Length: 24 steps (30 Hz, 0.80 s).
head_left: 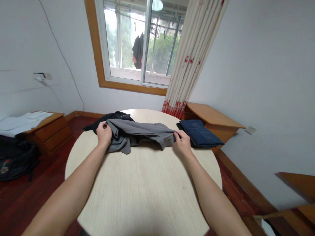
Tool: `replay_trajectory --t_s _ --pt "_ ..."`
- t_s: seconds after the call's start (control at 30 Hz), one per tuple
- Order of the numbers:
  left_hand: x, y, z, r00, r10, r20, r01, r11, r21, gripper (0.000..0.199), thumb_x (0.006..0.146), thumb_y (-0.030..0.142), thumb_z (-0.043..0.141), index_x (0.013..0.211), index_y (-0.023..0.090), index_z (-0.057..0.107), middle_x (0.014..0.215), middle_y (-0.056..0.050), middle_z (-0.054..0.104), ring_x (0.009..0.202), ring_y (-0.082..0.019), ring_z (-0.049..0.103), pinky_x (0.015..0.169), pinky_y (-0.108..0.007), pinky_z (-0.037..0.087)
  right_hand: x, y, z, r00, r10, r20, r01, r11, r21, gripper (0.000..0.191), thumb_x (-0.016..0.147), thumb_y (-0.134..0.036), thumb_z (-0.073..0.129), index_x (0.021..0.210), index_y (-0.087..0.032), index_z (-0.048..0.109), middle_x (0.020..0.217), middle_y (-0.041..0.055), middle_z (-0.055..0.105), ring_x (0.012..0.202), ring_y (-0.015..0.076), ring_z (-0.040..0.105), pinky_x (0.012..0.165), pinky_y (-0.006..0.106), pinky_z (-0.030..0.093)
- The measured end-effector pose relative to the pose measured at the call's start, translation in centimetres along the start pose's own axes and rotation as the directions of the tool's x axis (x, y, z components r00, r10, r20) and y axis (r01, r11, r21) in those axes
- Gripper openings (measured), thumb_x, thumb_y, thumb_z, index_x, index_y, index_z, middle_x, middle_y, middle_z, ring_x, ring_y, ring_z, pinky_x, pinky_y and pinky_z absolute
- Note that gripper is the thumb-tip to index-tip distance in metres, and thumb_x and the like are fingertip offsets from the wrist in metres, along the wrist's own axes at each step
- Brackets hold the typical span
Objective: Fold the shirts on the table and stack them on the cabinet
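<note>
A grey garment (pixel 145 129) is stretched sideways between both hands over the far half of a round pale table (pixel 145 183). My left hand (pixel 104 133) is closed on its left end, and my right hand (pixel 182 141) pinches its right end. Loose folds of the cloth hang down onto the tabletop. Behind my left hand lies a crumpled black garment (pixel 116 116). Just right of my right hand, dark blue folded clothing (pixel 200 132) rests near the table's right edge, with a black piece partly visible beneath it.
A wooden cabinet (pixel 214 116) stands behind the table at the right. At the left are a drawer unit (pixel 52 132) with white cloth or paper (pixel 27 121) on it and a black bag (pixel 16 159). A curtain (pixel 189 55) hangs beside the window.
</note>
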<state>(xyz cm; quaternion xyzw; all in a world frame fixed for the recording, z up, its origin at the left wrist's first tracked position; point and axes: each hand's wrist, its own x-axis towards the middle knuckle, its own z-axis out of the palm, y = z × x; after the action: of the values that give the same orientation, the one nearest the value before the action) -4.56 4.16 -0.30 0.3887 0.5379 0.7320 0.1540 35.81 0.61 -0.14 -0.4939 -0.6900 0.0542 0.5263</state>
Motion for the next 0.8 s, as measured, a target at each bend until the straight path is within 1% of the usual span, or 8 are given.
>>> replay_trajectory --t_s 0.2,0.33,0.43,0.53,0.63,0.67,0.73,0.8 --pt "-0.9 0.0 0.1 0.993 0.018 0.119 -0.027 0.997 0.075 0.015 0.077 0.032 0.061 0.081 0.018 0.063 0.073 0.001 0.062 0.066 -0.014 0.056 0.064 -0.024 0.044 0.0 2.2 0.9 0.994 0.096 -0.054 -0.097 0.995 -0.022 0.046 0.093 -0.052 0.047 0.099 -0.017 0.076 0.101 0.0132 0.071 0.098 0.027 0.063 0.095 0.041 0.048" --pt "-1.1 2.5 0.0 0.984 0.076 0.159 -0.086 0.995 0.057 0.018 0.075 0.035 0.062 0.079 0.018 0.063 0.071 0.0 0.062 0.065 -0.014 0.055 0.062 -0.024 0.044 1.0 0.5 -0.4 0.996 0.035 -0.086 -0.034 0.999 0.009 0.045 0.092 -0.055 0.05 0.099 -0.019 0.077 0.108 0.013 0.068 0.107 0.0276 0.06 0.101 0.044 0.044" --pt "-0.6 5.1 -1.1 0.952 0.176 0.251 -0.181 0.983 -0.003 0.022 0.072 0.04 0.066 0.076 0.019 0.063 0.067 0.0 0.061 0.061 -0.014 0.055 0.056 -0.024 0.045 1.8 -1.6 -2.5 0.995 -0.004 -0.097 0.008 0.999 0.043 0.042 0.09 -0.059 0.055 0.094 -0.023 0.076 0.112 0.0106 0.068 0.112 0.0287 0.058 0.104 0.045 0.041" --pt "0.6 6.2 -4.0 0.843 0.16 0.514 -0.164 0.986 -0.038 0.033 0.061 0.051 0.075 0.068 0.021 0.062 0.058 0.0 0.057 0.05 -0.014 0.051 0.047 -0.026 0.042 1.8 -2.8 -5.6 0.995 0.103 -0.013 -0.096 0.962 0.256 0.047 0.082 -0.068 0.061 0.09 -0.023 0.072 0.092 0.0085 0.07 0.091 0.0274 0.063 0.087 0.044 0.049" --pt "2.4 5.3 -7.6 0.585 0.049 0.809 0.008 0.998 -0.066 0.053 0.041 0.071 0.078 0.053 0.026 0.054 0.047 -0.001 0.051 0.046 -0.018 0.052 0.042 -0.032 0.043 1.1 -2.3 -8.9 0.969 0.23 0.088 -0.244 0.85 0.467 0.055 0.072 -0.081 0.061 0.077 -0.026 0.064 0.071 0.0053 0.063 0.062 0.0214 0.056 0.061 0.039 0.049" --pt "2.9 4.9 -8.4 0.566 0.068 0.822 0.067 0.99 -0.128 0.06 0.036 0.081 0.072 0.05 0.027 0.051 0.042 -0.001 0.044 0.045 -0.019 0.051 0.041 -0.033 0.042 0.9 -1.9 -9.6 0.966 0.243 0.088 -0.252 0.812 0.526 0.059 0.07 -0.086 0.056 0.073 -0.027 0.061 0.067 0.0045 0.06 0.056 0.0196 0.053 0.056 0.038 0.047" --pt "3.5 4.4 -8.9 0.632 0.101 0.768 0.152 0.956 -0.251 0.065 0.039 0.09 0.061 0.053 0.028 0.053 0.039 0.0 0.04 0.045 -0.018 0.049 0.043 -0.033 0.042 0.9 -0.8 -10.1 0.962 0.264 0.074 -0.254 0.759 0.6 0.065 0.072 -0.092 0.045 0.071 -0.028 0.06 0.067 0.0045 0.06 0.055 0.0185 0.054 0.055 0.037 0.048" --pt "3.3 4.4 -7.7 0.716 0.064 0.696 0.183 0.944 -0.275 0.059 0.053 0.085 0.061 0.066 0.027 0.062 0.048 -0.001 0.052 0.048 -0.016 0.05 0.048 -0.033 0.045 1.1 0.4 -9.1 0.945 0.3 0.133 -0.319 0.744 0.587 0.065 0.074 -0.089 0.047 0.079 -0.027 0.065 0.078 0.0067 0.068 0.065 0.0203 0.063 0.064 0.038 0.053"
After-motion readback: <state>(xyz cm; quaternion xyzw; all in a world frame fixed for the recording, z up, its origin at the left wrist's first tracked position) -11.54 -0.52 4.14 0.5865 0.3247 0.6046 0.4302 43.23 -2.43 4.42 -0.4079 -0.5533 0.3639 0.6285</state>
